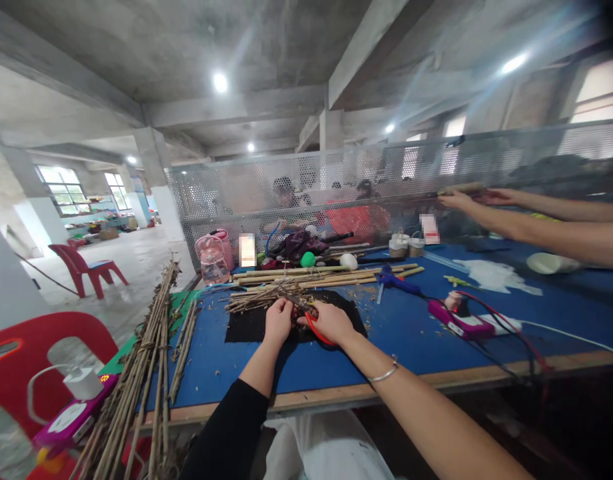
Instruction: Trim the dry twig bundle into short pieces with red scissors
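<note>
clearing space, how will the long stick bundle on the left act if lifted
The long stick bundle is probably stiff: its stems run mostly straight. Its ragged far tips look dry and may snap. Its near end passes the edge of the table, so it could tip.

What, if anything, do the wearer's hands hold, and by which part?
Right hand: red-handled tool, by its handle. Left hand: cannot be told, details too small.

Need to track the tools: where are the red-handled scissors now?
The red-handled scissors are just below the head view's centre, in the right hand, over the black cloth, beside the left hand.
</note>
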Motion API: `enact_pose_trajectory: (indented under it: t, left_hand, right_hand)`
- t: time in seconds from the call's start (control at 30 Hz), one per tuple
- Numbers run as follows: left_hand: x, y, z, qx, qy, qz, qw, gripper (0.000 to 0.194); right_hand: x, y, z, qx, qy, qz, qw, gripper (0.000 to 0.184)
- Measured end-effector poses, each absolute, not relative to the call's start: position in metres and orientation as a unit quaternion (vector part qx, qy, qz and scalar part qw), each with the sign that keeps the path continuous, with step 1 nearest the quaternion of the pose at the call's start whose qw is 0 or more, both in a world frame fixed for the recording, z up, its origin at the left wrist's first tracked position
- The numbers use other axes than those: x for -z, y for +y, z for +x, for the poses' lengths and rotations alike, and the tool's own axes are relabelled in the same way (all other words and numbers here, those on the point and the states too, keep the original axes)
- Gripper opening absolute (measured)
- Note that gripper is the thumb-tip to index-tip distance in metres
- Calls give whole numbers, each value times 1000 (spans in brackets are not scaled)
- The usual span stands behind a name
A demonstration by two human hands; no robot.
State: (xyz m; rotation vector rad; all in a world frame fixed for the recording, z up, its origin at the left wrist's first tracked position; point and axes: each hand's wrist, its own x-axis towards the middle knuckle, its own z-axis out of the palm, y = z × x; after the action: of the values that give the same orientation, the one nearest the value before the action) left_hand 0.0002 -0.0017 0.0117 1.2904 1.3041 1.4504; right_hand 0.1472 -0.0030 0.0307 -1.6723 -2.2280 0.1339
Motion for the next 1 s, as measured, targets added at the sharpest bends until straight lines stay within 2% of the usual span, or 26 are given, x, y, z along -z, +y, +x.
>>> enact_pose_trajectory:
  t: [0.4,0.77,1.0]
  left_hand:
    - [-15,-2,-4,-594,543,483,345,21]
    - [-21,-6,-4,-585,542,522,303,20]
    - [-17,-2,-3,-608,515,497,345,24]
  right_hand:
    - [-31,-5,150,-14,-794,-573,203,57]
    - [-26,-1,149,-23,-799,-562,212,51]
    - [-27,-1,149,-25,-794,-568,216,47]
